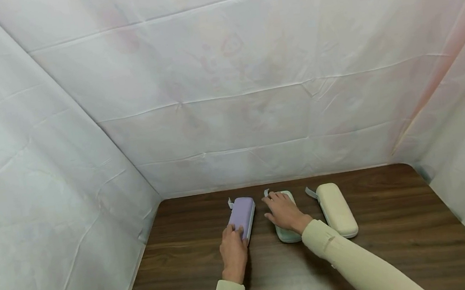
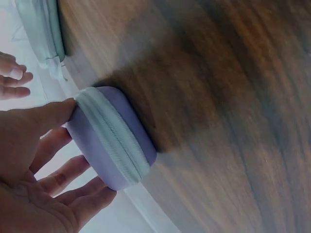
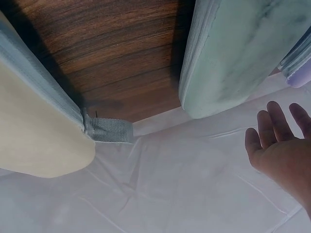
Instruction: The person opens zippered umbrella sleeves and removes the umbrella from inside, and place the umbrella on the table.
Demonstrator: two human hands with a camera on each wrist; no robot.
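Note:
My left hand (image 1: 233, 250) holds the near end of a purple zippered case (image 1: 241, 214), which lies lengthwise on the table. The left wrist view shows my thumb on one side of the purple case (image 2: 95, 148) and fingertips on the other, with a pale zipper band around its middle. Above a pale green zippered case (image 1: 288, 236) hovers my right hand (image 1: 284, 211), its fingers loosely extended. In the right wrist view that hand (image 3: 282, 148) is apart from the green case (image 3: 243, 58) and grasps nothing. It partly covers the green case in the head view.
To the right of the green case lies a cream zippered case (image 1: 336, 207) with a grey strap tab (image 1: 311, 193). The dark wooden table (image 1: 185, 258) ends at a back edge against white sheeting (image 1: 230, 121), which also covers both sides.

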